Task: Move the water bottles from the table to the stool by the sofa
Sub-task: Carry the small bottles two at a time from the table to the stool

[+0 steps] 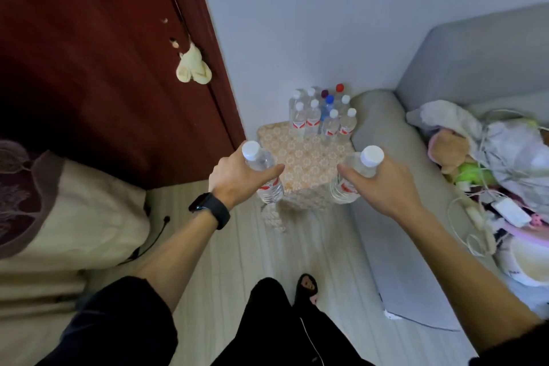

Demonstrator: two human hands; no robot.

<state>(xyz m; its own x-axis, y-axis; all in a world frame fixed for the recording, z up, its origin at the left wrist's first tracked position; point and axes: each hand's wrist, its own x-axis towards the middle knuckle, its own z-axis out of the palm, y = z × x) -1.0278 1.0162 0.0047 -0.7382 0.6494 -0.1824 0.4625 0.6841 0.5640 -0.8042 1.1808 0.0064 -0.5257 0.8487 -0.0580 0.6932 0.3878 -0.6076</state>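
Your left hand (234, 178) grips one water bottle (265, 178) and your right hand (381, 187) grips a second bottle (346, 187), both near the patterned stool (303, 157) beside the sofa (383, 140). Fingers hide both labels. The bottle cluster (322, 116) at the stool's back overlaps.

stool (306, 163) near half bare, bottle cluster (322, 116) crowding far half, sofa arm (383, 140) touching right

The stool (303, 160) stands between the door (89, 53) on its left and the sofa (383, 140) on its right, with the wall (326, 24) behind it. A cluster of bottles (322, 116) stands along the stool's far edge, reaching its far right corner. The left hand (234, 175) holds a bottle (264, 169) by the near left corner, and the right hand (383, 184) holds a second bottle (347, 184) by the near right corner.
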